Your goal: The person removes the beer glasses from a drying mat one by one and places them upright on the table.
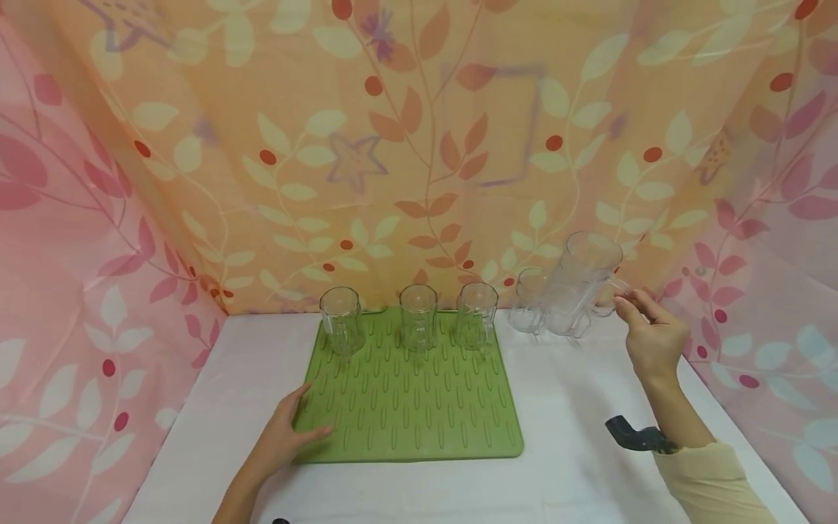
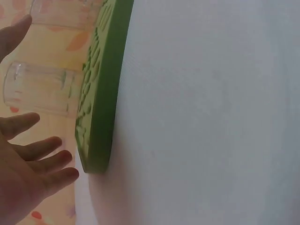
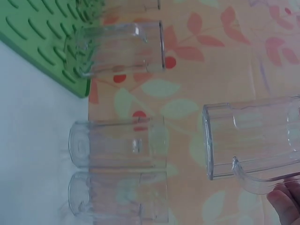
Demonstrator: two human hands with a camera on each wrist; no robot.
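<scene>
My right hand (image 1: 657, 340) grips a clear glass mug (image 1: 585, 269) by its handle, holding it tilted above the white table. In the right wrist view the fingertips (image 3: 284, 206) show at the handle of this mug (image 3: 253, 136). More clear mugs (image 3: 119, 143) stand behind and below it on the table, right of the green mat (image 1: 419, 415). Three glass mugs stand along the mat's back part: a left one (image 1: 342, 320), a middle one (image 1: 418, 318) and a right one (image 1: 476, 316). Spread fingers of my left hand (image 1: 280, 440) are at the mat's left front edge, holding nothing.
A white cloth (image 1: 569, 480) covers the table. Patterned curtains (image 1: 406, 145) close off the back, left and right sides. A dark band (image 1: 638, 435) sits on my right wrist, at the end of a pale yellow sleeve (image 1: 710, 480).
</scene>
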